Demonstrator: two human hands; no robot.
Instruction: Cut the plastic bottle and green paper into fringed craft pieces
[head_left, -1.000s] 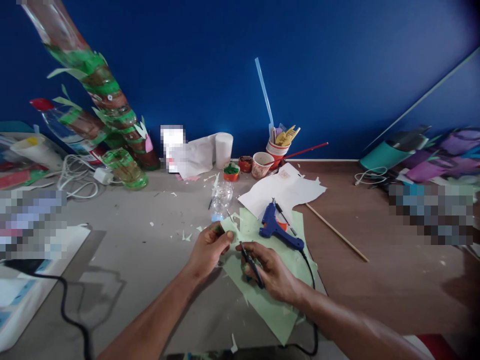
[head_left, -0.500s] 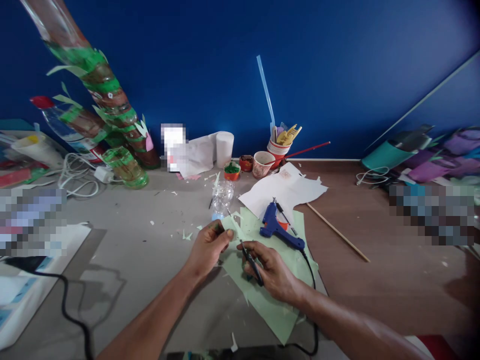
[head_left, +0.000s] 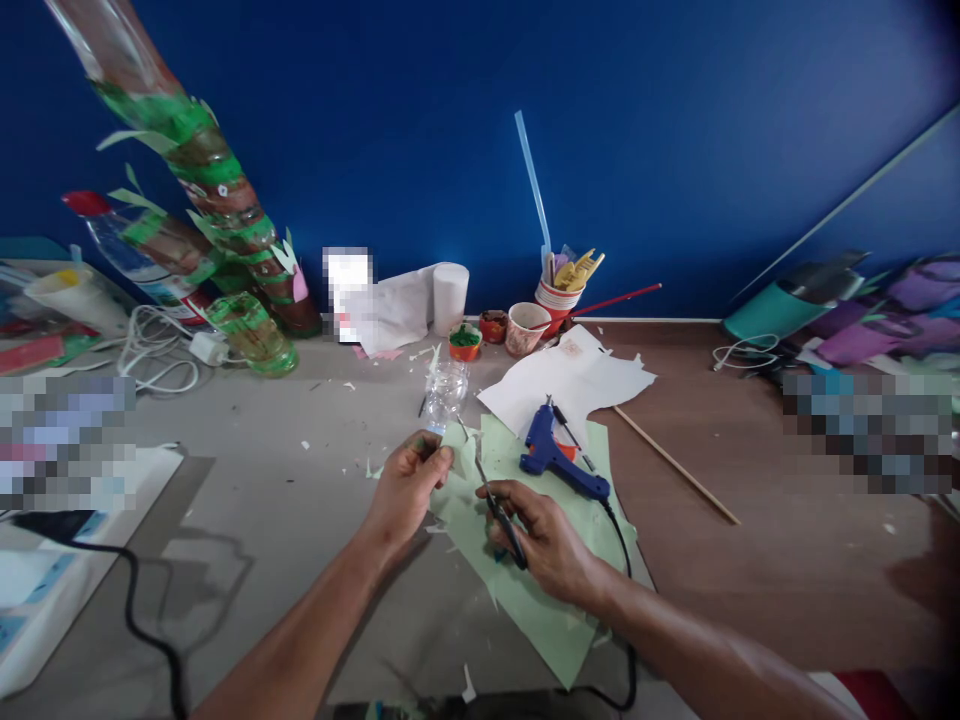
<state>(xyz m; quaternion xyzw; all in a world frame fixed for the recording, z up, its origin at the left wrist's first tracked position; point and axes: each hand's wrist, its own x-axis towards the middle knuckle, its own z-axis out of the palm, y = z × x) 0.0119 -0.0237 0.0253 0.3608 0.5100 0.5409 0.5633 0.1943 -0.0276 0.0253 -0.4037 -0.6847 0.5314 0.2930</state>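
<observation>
My left hand (head_left: 409, 488) is closed in a pinch on the edge of a pale green paper sheet (head_left: 525, 590) that lies on the table. My right hand (head_left: 544, 540) is wrapped round black-handled scissors (head_left: 495, 510), their blades pointing up toward the pinched edge of the paper. A blue glue gun (head_left: 555, 455) rests on the same green sheet just beyond my right hand, and its black cord runs down past my right wrist.
A small clear plastic bottle (head_left: 444, 392) lies beyond my left hand. White paper (head_left: 574, 378) and a wooden stick (head_left: 675, 465) lie to the right. Cups (head_left: 525, 328) with tools stand at the blue wall. A green-painted bottle tower (head_left: 202, 190) leans at left; paper scraps litter the table.
My left hand has lifted the pinched paper edge slightly up and away. The scissors in my right hand have followed, shifting a little toward it.
</observation>
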